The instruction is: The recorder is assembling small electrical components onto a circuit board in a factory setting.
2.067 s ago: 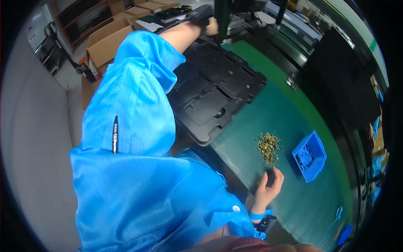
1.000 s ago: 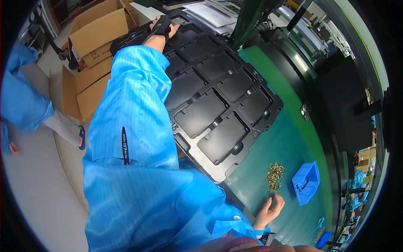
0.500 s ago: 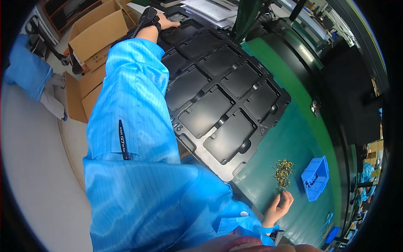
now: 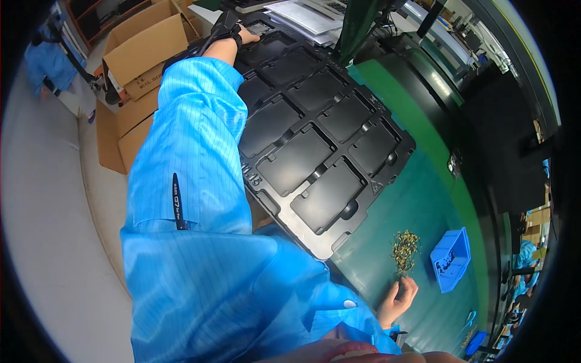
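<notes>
A large black plastic tray (image 4: 295,160) with several rectangular pockets lies at a slant before me. My left hand (image 4: 247,35) reaches to its far left end, its fingers together beside a small greyish piece (image 4: 260,28) in the far pocket. What those fingers hold, if anything, is hidden. My right hand (image 4: 399,302) rests on the green mat (image 4: 369,266), right of the tray's near corner. Its fingers are curled at the near edge of a pile of small gold-and-black parts (image 4: 404,249). Anything pinched there is too small to make out.
Right of the pile stands a blue bin (image 4: 451,260) with small dark parts inside. Another blue bin (image 4: 476,343) is at the lower right. Papers (image 4: 305,18) lie beyond the tray. Open cardboard boxes (image 4: 145,51) stand at the left, near another person in blue (image 4: 53,66).
The view has shifted slightly. My left hand stays at the tray's far end, and my right hand stays by the pile with its fingers a little more curled. The person at the left has moved.
</notes>
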The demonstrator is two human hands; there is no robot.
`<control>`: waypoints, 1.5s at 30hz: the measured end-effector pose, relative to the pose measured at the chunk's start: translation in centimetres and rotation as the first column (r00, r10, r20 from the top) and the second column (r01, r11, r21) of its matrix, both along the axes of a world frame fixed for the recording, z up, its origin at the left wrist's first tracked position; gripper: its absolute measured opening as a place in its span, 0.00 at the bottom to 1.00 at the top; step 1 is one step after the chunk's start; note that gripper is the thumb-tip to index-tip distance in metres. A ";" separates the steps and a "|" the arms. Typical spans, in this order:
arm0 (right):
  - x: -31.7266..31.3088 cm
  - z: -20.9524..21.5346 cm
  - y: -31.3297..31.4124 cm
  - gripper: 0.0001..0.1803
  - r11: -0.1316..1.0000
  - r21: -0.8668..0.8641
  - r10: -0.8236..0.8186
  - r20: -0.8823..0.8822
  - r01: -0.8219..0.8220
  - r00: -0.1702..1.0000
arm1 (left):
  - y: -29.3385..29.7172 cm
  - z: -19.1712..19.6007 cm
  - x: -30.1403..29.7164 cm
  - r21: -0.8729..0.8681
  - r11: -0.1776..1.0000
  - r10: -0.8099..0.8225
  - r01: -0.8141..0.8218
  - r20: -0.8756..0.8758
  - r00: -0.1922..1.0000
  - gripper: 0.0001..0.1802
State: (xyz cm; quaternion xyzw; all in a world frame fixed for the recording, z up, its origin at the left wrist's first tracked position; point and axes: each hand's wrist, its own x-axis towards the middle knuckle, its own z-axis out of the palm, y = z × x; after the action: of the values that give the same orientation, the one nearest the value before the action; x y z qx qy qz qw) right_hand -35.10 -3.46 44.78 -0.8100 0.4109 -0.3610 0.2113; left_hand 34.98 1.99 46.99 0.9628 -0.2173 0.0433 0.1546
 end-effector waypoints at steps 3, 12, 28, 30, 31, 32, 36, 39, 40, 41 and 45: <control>0.0 0.3 0.0 0.07 0.999 -0.052 0.007 -0.037 -0.009 0.999 | -0.7 0.3 -0.3 0.112 0.993 0.031 -0.035 0.038 0.999 0.50; 0.1 -0.1 -0.2 0.07 0.999 0.040 0.007 0.005 -0.008 1.000 | 0.6 2.3 -1.7 0.180 0.981 0.048 -0.071 0.130 0.990 0.51; -0.8 1.3 -2.2 0.12 0.971 0.215 0.063 0.185 -0.103 0.981 | 4.1 7.3 -20.2 -0.686 0.644 -0.620 0.338 -0.210 0.756 0.18; -0.7 4.6 -1.3 0.13 0.937 0.278 0.193 0.103 -0.214 0.976 | 6.2 7.7 -28.3 -0.767 0.571 -0.729 0.292 -0.309 0.611 0.15; -0.5 6.3 -1.5 0.13 0.926 0.247 0.298 -0.018 -0.284 0.955 | 6.9 7.5 -32.5 -0.790 0.526 -0.741 0.316 -0.244 0.625 0.15; -0.4 7.7 -1.2 0.12 0.932 0.202 0.325 -0.104 -0.300 0.940 | 7.6 7.6 -36.0 -0.788 0.497 -0.780 0.364 -0.221 0.586 0.13; 1.1 7.9 -3.6 0.11 0.944 0.120 0.319 -0.087 -0.308 0.944 | 8.6 6.8 -45.7 -0.794 0.472 -0.875 0.382 -0.370 0.312 0.14; 2.4 6.1 -5.7 0.12 0.884 0.287 0.368 0.057 -0.369 0.928 | 7.0 4.7 -49.7 -0.840 0.530 -0.848 0.113 -0.523 0.088 0.13; 2.4 5.6 -5.8 0.13 0.813 0.393 0.397 0.166 -0.430 0.903 | 6.7 3.8 -50.6 -0.830 0.551 -0.834 0.079 -0.548 0.059 0.13; 2.2 5.7 -5.5 0.13 0.808 0.402 0.401 0.160 -0.431 0.902 | 6.5 2.8 -51.3 -0.818 0.574 -0.819 0.046 -0.573 0.026 0.13; 1.3 5.2 -4.6 0.19 0.538 0.671 0.347 0.375 -0.510 0.859 | 5.6 0.5 -52.8 -0.819 0.572 -0.820 0.038 -0.570 0.056 0.13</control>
State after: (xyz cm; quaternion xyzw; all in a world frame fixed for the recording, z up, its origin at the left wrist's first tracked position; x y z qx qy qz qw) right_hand -33.76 -8.07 50.01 -0.6839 0.2870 -0.1731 0.6480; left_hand -17.84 7.55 47.48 0.5304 -0.3516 -0.5327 0.5580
